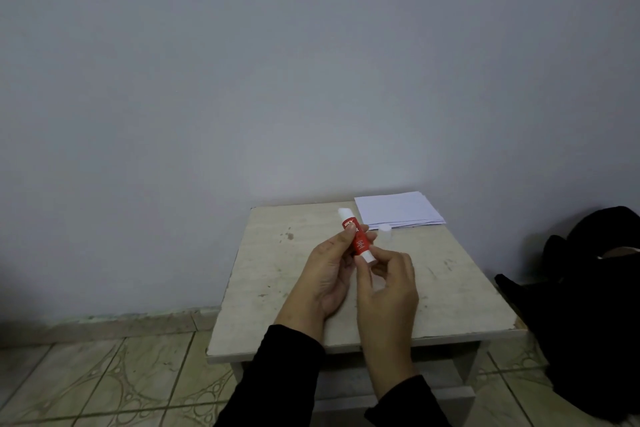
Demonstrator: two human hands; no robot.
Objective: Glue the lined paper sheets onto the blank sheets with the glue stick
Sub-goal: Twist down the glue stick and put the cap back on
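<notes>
A red and white glue stick (356, 239) is held above the small pale table (277, 288), its white tip pointing away from me. My left hand (329, 274) grips its red middle between thumb and fingers. My right hand (388, 284) pinches the white base end. The stick's white cap (385, 231) lies on the table just behind my hands. A stack of white paper sheets (398, 210) lies at the table's far right corner; I cannot tell lined from blank.
The table stands against a grey wall (242, 80). A black bag or cloth (588, 305) sits on the floor to the right. Patterned floor tiles (104, 374) lie to the left.
</notes>
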